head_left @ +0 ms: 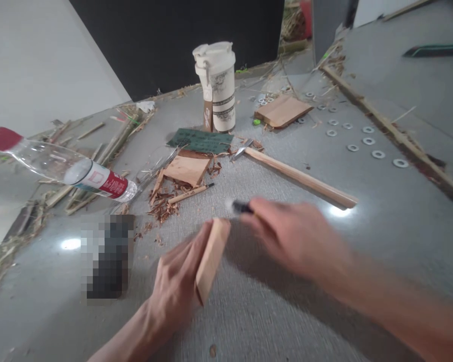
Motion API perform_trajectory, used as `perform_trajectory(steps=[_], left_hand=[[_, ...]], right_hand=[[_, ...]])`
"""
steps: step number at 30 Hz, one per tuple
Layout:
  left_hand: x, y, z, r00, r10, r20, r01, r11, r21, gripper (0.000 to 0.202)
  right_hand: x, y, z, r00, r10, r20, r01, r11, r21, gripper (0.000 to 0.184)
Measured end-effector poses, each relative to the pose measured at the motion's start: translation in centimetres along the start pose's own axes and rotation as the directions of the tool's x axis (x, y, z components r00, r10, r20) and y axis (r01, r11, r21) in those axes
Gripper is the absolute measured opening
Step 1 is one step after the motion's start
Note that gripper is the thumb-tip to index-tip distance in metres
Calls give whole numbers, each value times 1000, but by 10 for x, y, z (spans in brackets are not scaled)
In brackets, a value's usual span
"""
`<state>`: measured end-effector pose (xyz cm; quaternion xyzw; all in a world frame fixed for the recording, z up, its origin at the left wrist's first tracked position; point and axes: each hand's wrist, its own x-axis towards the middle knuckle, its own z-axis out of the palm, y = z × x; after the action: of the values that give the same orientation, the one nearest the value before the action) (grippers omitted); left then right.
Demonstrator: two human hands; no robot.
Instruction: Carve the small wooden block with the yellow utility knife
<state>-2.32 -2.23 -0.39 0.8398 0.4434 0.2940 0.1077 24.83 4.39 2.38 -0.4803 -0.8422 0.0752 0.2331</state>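
Observation:
Gripped on edge in my left hand is a small flat piece of wood, its pale narrow side facing up. My right hand, smeared by motion, is closed around a slim tool with a black end. The tool's tip is too blurred to tell its kind; it is just right of the wood's top, apart from it. Beyond both hands lie a thin wooden-handled tool, reddish wood shavings, another wood piece and a hammer-like tool with a wooden handle.
A green sheet lies before an upright white cup. On the left are a tilted plastic bottle and a pixelated dark object. Several metal washers and a wooden board lie at the right back.

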Motion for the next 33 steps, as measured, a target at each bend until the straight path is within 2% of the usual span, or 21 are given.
perform_trajectory(steps=[2, 4, 6, 9, 12, 17, 27, 33], left_hand=[[-5, 1, 1, 999, 27, 28, -26, 999, -36, 63], [-8, 0, 2, 1000, 14, 6, -13, 998, -65, 64], [-7, -1, 3, 1000, -24, -17, 23, 997, -76, 66], [-4, -4, 2, 997, -81, -6, 80, 993, -91, 64], [-2, -6, 0, 996, -86, 5, 86, 991, -102, 65], [3, -1, -3, 999, -54, 1, 54, 996, -67, 68], [7, 3, -6, 998, -63, 26, 64, 997, -50, 66], [5, 1, -4, 999, -41, 3, 41, 998, -51, 72]], right_hand=[[8, 21, -4, 978, 188, -86, -194, 979, -67, 38], [13, 30, -7, 950, 269, -157, -276, 961, -22, 38], [14, 23, -9, 966, 226, -125, -218, 973, 78, 35], [6, -2, -5, 998, 63, -13, -59, 978, 200, 33], [-4, -21, -1, 998, -41, 49, 26, 960, 280, 32], [-11, -28, 4, 987, -150, 59, 119, 923, 365, 27], [-12, -34, 2, 982, -176, 62, 144, 926, 350, 26], [-12, -33, 2, 983, -172, 58, 140, 922, 360, 27]])
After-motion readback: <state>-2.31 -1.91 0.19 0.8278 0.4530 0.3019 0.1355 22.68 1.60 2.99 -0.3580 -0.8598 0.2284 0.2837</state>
